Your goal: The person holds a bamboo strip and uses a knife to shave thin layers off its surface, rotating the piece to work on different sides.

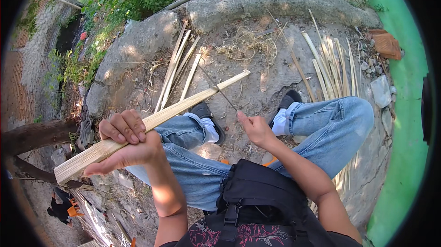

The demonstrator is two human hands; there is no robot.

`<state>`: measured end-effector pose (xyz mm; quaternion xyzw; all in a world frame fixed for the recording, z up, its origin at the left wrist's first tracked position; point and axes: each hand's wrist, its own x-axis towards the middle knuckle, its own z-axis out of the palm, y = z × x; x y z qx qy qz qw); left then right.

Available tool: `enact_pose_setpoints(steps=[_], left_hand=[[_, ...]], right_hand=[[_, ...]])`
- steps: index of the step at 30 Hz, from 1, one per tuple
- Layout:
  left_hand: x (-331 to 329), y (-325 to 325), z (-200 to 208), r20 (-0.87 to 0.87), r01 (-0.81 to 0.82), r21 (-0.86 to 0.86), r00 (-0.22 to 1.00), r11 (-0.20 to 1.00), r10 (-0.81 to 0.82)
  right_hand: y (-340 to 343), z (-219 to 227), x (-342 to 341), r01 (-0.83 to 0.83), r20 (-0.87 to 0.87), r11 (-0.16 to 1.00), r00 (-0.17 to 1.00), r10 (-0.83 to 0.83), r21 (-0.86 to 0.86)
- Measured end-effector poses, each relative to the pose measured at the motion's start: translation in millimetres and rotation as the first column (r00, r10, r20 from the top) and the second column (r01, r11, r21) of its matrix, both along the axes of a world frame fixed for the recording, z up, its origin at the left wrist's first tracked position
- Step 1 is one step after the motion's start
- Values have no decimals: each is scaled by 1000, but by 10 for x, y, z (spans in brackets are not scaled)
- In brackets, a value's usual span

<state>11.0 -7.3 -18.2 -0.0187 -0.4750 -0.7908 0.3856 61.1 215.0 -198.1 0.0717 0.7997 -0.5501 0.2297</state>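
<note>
My left hand [133, 143] is wrapped round a long pale split bamboo strip [183, 104]. The strip slants from its thick end at the lower left up to a narrow tip beyond my feet. My right hand [256, 130] is closed on a thin, dark knife [226, 96]; its handle is hidden in my fist. The blade lies across the strip a little short of the tip, and its point shows on the far side.
Bamboo strips lie on the ground at the left [173, 65] and right [328, 65]. Tangled shavings [248, 47] lie ahead, before a low concrete ledge [275, 6]. A green wall [406, 109] stands at the right, near a broken brick [386, 44]. Another person [60, 206] is at the lower left.
</note>
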Motion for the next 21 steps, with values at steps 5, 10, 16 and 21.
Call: enact_pose_setpoints(steps=[5, 10, 16, 21], left_hand=[[-2, 45, 36, -36, 53, 0, 998, 999, -53], [-48, 36, -6, -18, -15, -21, 1000, 1000, 15], [-31, 42, 0, -38, 71, -3, 997, 997, -71], [-56, -54, -48, -50, 94, -17, 994, 995, -95]], right_hand=[[-121, 349, 65, -87, -51, 994, 995, 83, -68], [-33, -82, -28, -10, 38, 1000, 999, 11, -27], [-178, 203, 81, -60, -37, 980, 998, 54, -189], [-174, 37, 23, -26, -14, 990, 1000, 24, -140]])
